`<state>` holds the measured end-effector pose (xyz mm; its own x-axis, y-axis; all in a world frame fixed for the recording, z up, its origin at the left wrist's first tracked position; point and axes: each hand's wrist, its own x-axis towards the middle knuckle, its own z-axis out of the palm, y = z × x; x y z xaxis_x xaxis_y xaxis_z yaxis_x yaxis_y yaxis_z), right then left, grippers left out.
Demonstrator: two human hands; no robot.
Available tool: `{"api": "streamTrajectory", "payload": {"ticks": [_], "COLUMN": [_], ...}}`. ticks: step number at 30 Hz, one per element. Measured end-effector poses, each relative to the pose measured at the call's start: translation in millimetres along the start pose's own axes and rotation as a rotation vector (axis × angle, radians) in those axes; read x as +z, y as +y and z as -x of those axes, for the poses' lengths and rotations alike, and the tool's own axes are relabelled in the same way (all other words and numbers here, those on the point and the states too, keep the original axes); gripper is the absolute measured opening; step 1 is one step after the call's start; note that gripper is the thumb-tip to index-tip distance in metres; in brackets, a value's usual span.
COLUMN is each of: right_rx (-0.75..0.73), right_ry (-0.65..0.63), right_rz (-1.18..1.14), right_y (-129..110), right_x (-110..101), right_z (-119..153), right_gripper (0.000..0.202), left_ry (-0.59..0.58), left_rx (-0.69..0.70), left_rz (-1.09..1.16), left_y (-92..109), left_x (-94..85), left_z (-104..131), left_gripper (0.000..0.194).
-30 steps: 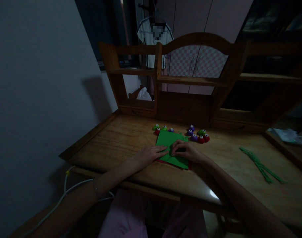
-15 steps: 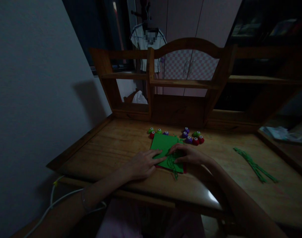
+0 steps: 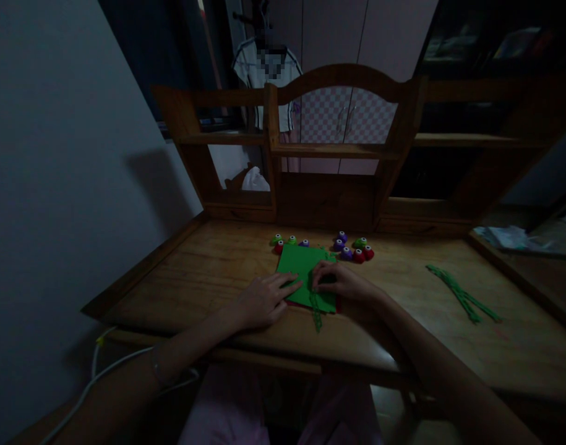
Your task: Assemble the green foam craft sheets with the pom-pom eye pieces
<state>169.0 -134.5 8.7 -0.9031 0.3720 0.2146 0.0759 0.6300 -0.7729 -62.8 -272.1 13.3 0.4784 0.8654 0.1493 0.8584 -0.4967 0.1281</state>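
Observation:
A bright green sheet (image 3: 294,259) lies on the wooden desk, and a sliver of red (image 3: 338,306) shows under its right corner. My left hand (image 3: 266,300) rests flat across the sheet's left side, fingers spread. Over the sheet's right half, my right hand (image 3: 345,278) is closed in a pinch on a thin green braided cord (image 3: 315,309). From those fingertips the cord trails past the sheet's near edge onto the desk. Another bit of green cord (image 3: 330,254) shows at the sheet's far right corner, partly behind the right hand.
Small round pieces in purple (image 3: 346,253), red (image 3: 358,255) and green (image 3: 276,239), with white-ringed dark tops, sit behind the sheet. A bundle of green cords (image 3: 459,293) lies at right. A wooden shelf (image 3: 329,150) borders the desk's back; a white cable (image 3: 85,389) hangs at lower left.
My right hand has drawn its fingers together in a pinch, and the loose tangle of cord now hangs as a narrower strand. The left hand stays on the sheet. The whole view has shifted slightly.

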Motion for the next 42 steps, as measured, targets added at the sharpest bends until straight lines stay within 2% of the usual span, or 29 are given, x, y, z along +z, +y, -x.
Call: {"api": "streamTrajectory", "payload": {"ticks": [5,8,12,20,24,27,33,38,42], "right_rx": [0.066,0.065,0.055,0.011,-0.01,0.008,0.06,0.044,0.103], "right_ry": [-0.093,-0.09,-0.055,0.04,0.046,0.025,-0.143,-0.162,-0.134], "right_rz": [-0.006,0.001,0.045,0.03,0.001,-0.018,-0.044,-0.026,0.007], "right_y": [0.4,1.4,0.3,-1.6,0.2,1.6,3.5,-0.8,-0.8], "right_x": [-15.8,-17.2,-12.1,5.0,7.6,2.7,-13.9,-21.2,-24.7], "right_z": [7.0,7.7,5.8,-3.3,-4.6,-2.7,3.2,6.9,8.9], "right_gripper": [0.023,0.024,0.035,0.025,0.024,0.023,0.026,0.026,0.041], "left_ry": [0.018,0.022,0.003,-0.005,-0.012,-0.023,-0.025,-0.02,-0.023], "left_rx": [0.0,0.002,-0.014,-0.021,-0.023,-0.019,-0.009,-0.018,-0.014], "left_rz": [0.0,0.007,-0.016,-0.02,-0.02,-0.022,-0.052,-0.086,-0.096], "left_y": [-0.5,-0.4,1.0,2.2,2.3,2.3,1.1,2.7,4.6], "left_x": [1.4,1.4,-0.9,0.8,0.5,-0.9,1.0,1.1,-2.0], "left_z": [-0.7,-0.7,-0.8,-1.0,-1.3,-1.7,-1.9,-0.9,-1.9], "left_gripper": [0.059,0.059,0.059,0.06,0.062,0.061,0.06,0.059,0.057]}}
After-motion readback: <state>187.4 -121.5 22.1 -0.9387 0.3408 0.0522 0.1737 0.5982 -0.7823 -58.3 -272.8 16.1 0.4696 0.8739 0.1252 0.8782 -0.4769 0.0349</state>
